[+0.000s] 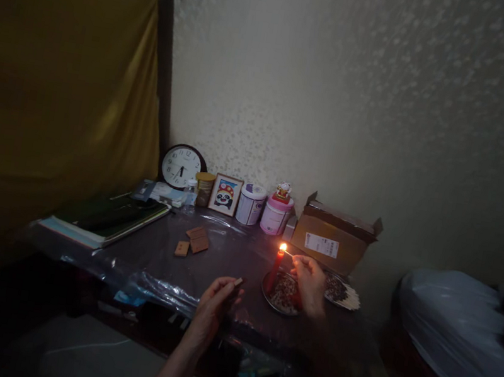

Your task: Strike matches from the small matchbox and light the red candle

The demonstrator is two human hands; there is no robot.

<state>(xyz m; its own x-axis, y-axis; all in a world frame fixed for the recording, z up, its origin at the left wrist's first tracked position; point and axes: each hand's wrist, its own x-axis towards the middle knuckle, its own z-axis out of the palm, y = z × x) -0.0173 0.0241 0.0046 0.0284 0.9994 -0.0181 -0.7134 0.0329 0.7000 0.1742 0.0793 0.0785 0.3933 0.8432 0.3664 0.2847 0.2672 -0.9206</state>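
Note:
My right hand (308, 283) pinches a thin match (288, 254), its tip at the flame on top of a red candle (275, 272). The candle stands upright at the left side of a round metal plate (281, 311) strewn with small dark and pale bits. Closer to me, my left hand (215, 300) is closed around a small brown matchbox (238, 282), mostly hidden by the fingers. Behind my right hand, a second plate (333, 303) carries dark bits and a bundle of pale sticks (352, 298), probably matches.
Several small brown boxes (197, 242) lie mid-table. Along the wall stand a clock (182, 166), a framed panda picture (225, 195), a white tin (251, 205), a pink tin (275, 216) and a cardboard box (330, 236). A large book (108, 220) lies left, beside a yellow curtain (60, 69).

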